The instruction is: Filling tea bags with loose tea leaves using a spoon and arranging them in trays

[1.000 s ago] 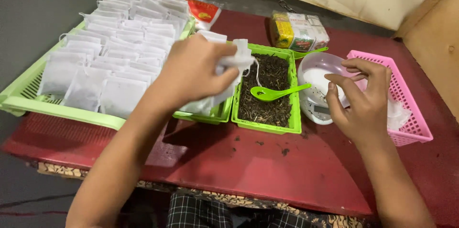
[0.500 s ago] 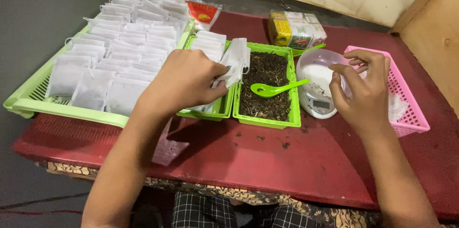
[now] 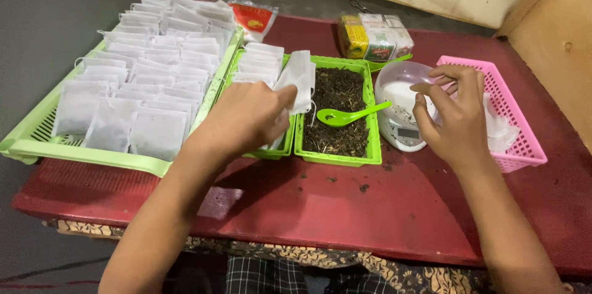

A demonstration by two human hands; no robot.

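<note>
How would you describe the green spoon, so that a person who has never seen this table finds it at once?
On the red table, find the small green tray filled with dark loose tea, right of the trays of white bags. The green spoon lies across that tea, its handle pointing toward the clear bowl on the white scale. It is the only utensil there.

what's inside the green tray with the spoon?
The green tray holds dark loose tea leaves with a green plastic spoon lying on top. The tray floor is covered by the leaves, and a white bag in the left hand overhangs its left edge.
</note>
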